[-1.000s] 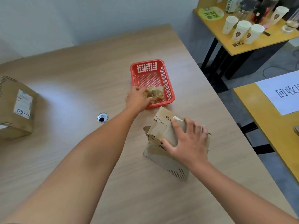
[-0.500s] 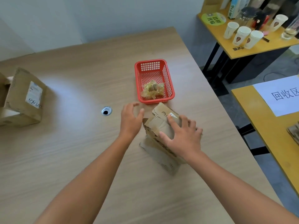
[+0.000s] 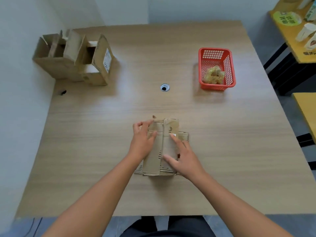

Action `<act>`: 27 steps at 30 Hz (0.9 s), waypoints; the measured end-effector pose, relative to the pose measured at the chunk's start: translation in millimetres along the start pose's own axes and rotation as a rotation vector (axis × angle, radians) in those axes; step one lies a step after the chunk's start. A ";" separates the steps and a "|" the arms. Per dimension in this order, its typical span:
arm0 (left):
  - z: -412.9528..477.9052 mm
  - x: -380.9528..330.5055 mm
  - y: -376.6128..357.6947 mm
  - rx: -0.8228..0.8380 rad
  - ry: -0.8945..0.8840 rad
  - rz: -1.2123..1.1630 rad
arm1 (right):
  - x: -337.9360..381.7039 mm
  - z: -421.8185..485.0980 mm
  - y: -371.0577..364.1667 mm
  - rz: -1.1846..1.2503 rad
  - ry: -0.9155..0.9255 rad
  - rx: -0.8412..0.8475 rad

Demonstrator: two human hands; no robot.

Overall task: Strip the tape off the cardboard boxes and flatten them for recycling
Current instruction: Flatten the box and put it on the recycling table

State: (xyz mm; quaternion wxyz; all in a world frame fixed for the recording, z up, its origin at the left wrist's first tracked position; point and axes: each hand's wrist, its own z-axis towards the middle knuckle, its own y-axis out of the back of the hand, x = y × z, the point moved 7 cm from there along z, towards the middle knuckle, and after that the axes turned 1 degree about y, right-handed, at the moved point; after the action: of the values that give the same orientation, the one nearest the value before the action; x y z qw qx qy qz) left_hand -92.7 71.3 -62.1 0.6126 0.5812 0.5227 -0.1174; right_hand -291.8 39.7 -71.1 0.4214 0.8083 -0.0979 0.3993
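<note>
At the far left of the bench [image 3: 102,134], two cardboard boxes [image 3: 75,62] stand upright with their flaps open, not yet flattened; we cannot tell whether any tape is on them. Near the front middle, the left hand [image 3: 142,142] sits at the left edge of a collapsed box [image 3: 168,146], thumb on the cardboard and fingers loosely curled by the upper flap; we cannot tell whether it pinches anything. The right hand [image 3: 184,156] presses on the box's right half with fingers straight and spread, holding nothing. Further right, a red basket [image 3: 200,69] holds a wad of stripped tape [image 3: 213,76]. We judge one box stripped and all but flat, with the two standing boxes left to do.
</note>
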 end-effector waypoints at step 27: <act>-100.3 117.2 103.5 0.112 0.103 -0.438 | 66.6 -46.6 -90.8 -0.168 -0.071 -0.069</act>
State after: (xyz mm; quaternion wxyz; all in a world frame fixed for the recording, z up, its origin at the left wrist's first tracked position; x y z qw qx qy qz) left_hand -15.6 240.1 -70.0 0.5120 0.4922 0.6595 -0.2464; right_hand -229.0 143.7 -62.2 0.4773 0.8123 -0.0580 0.3301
